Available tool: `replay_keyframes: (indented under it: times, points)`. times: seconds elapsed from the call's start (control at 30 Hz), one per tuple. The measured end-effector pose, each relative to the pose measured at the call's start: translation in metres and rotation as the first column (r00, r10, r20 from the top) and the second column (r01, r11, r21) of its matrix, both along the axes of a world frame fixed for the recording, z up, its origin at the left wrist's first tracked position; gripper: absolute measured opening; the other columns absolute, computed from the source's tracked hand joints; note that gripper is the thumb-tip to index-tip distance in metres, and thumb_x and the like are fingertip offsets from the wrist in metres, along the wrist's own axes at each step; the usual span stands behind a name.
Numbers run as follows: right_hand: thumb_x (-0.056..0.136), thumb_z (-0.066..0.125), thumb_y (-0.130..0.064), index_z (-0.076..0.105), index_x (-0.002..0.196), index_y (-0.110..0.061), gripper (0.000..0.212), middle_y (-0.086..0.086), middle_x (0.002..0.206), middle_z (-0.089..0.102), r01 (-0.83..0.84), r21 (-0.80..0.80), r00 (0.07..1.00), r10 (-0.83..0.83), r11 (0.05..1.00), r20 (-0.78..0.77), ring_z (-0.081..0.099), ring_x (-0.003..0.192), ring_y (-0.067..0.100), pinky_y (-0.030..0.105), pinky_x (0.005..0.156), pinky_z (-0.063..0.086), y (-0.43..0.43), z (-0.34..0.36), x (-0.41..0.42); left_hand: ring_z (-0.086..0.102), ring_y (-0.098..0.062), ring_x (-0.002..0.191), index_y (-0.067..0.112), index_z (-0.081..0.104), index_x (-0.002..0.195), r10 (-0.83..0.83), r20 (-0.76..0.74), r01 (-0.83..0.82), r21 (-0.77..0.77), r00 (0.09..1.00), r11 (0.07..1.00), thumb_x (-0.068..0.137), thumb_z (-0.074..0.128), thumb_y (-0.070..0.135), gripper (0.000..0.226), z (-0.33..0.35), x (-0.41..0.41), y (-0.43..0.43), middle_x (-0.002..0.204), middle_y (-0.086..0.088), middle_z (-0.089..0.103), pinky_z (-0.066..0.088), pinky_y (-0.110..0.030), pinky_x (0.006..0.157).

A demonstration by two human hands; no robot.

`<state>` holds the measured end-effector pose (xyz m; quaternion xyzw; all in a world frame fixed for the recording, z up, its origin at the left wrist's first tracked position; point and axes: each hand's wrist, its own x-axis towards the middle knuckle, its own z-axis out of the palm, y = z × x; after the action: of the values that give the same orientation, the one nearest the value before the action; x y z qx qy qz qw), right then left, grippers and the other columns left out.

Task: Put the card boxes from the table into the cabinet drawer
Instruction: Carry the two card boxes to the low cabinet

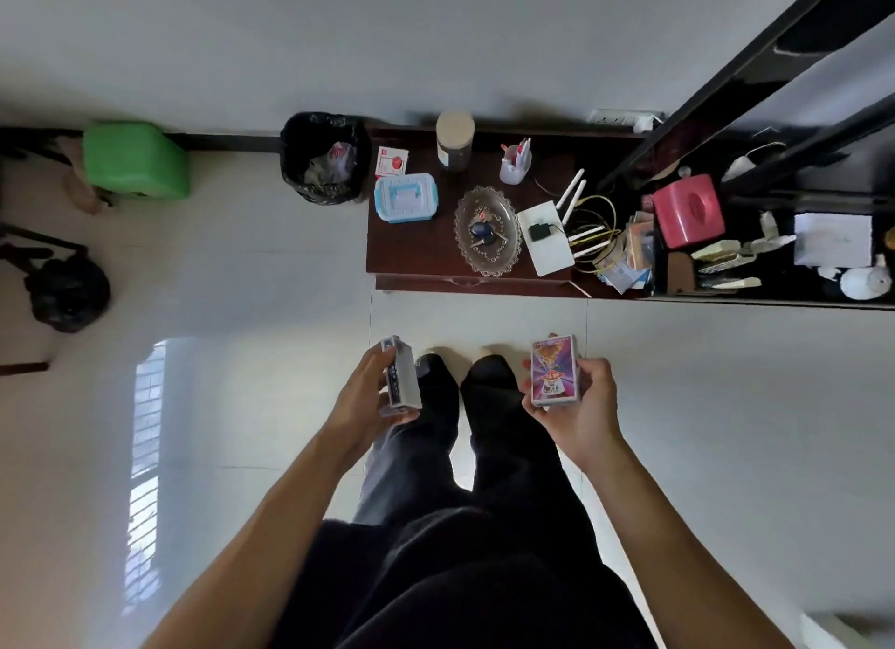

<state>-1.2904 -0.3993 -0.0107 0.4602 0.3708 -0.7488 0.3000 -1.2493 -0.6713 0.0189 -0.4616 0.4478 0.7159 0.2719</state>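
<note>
My left hand point(365, 396) grips a white and blue card box point(401, 379), held on edge above the floor. My right hand point(583, 406) holds a purple card box point(554, 372) with its printed face up. Both hands hover in front of my legs, a short way before the dark wooden cabinet point(416, 256). The cabinet's drawer front point(474, 285) faces me and looks closed.
On the cabinet top stand a blue-lidded plastic box point(406, 197), a glass dish point(486, 232) with keys, a white router point(549, 239), a jar point(454, 139) and a pen cup point(516, 161). A black bin point(323, 156) stands left of it, a dark shelf unit point(775, 241) to the right.
</note>
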Motion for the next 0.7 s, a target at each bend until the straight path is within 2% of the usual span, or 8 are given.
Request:
replay_keyframes:
  times: [0.07, 0.13, 0.27, 0.47, 0.6, 0.7]
  points:
    - [0.088, 0.049, -0.04, 0.074, 0.111, -0.012, 0.044, 0.014, 0.104, 0.074, -0.016, -0.012, 1.0, 0.016, 1.0, -0.009, 0.075, 0.083, 0.024, 0.036, 0.076, 0.056, 0.005, -0.025, -0.019, 0.066, -0.028, 0.096, 0.02, 0.062, 0.123, 0.043, 0.037, -0.043, 0.005, 0.998, 0.999, 0.095, 0.051, 0.049, 0.042, -0.024, -0.009, 0.008, 0.099, -0.008, 0.077, 0.059, -0.042, 0.076]
    - [0.092, 0.047, -0.042, 0.071, 0.117, -0.012, 0.046, 0.013, 0.106, 0.075, -0.052, -0.013, 0.999, 0.052, 0.999, -0.008, 0.075, 0.085, 0.023, 0.035, 0.076, 0.056, 0.01, -0.058, -0.034, 0.066, -0.027, 0.092, 0.021, 0.067, 0.115, 0.08, 0.08, -0.081, 0.018, 0.994, 0.997, 0.094, 0.051, 0.049, 0.039, -0.054, -0.015, 0.019, 0.105, -0.015, 0.073, 0.058, -0.04, 0.072]
    - [0.097, 0.041, -0.042, 0.065, 0.125, -0.009, 0.05, 0.016, 0.106, 0.072, -0.138, 0.036, 0.99, 0.138, 0.99, 0.008, 0.07, 0.078, 0.023, 0.031, 0.065, 0.055, 0.019, -0.118, -0.05, 0.065, -0.028, 0.088, 0.015, 0.062, 0.122, 0.083, 0.15, -0.096, 0.088, 0.985, 0.991, 0.09, 0.054, 0.049, 0.047, -0.111, -0.018, 0.037, 0.108, -0.018, 0.069, 0.052, -0.039, 0.072]
    - [0.097, 0.041, -0.04, 0.075, 0.108, -0.015, 0.044, 0.016, 0.098, 0.075, -0.174, 0.108, 0.985, 0.174, 0.979, 0.009, 0.068, 0.071, 0.023, 0.03, 0.06, 0.049, 0.025, -0.218, -0.075, 0.062, -0.029, 0.089, 0.013, 0.068, 0.113, 0.071, 0.149, -0.084, 0.081, 0.986, 0.993, 0.089, 0.056, 0.045, 0.041, -0.205, -0.022, 0.045, 0.11, -0.022, 0.068, 0.05, -0.04, 0.074]
    - [0.095, 0.042, -0.046, 0.071, 0.12, -0.013, 0.05, 0.017, 0.106, 0.076, -0.175, 0.109, 0.982, 0.181, 0.978, -0.051, 0.067, 0.073, 0.022, 0.028, 0.051, 0.051, 0.028, -0.286, -0.096, 0.064, -0.03, 0.094, 0.015, 0.066, 0.119, 0.08, 0.115, -0.087, 0.058, 0.99, 0.995, 0.086, 0.06, 0.048, 0.047, -0.278, -0.028, 0.046, 0.115, -0.021, 0.07, 0.051, -0.042, 0.078]
    - [0.095, 0.042, -0.043, 0.072, 0.119, -0.013, 0.048, 0.017, 0.102, 0.077, -0.172, 0.129, 0.976, 0.186, 0.977, -0.109, 0.067, 0.064, 0.021, 0.025, 0.049, 0.042, 0.027, -0.343, -0.107, 0.065, -0.032, 0.092, 0.018, 0.067, 0.116, 0.049, 0.062, -0.051, 0.028, 0.997, 0.998, 0.078, 0.063, 0.051, 0.051, -0.345, -0.034, 0.045, 0.115, -0.022, 0.071, 0.052, -0.044, 0.077]
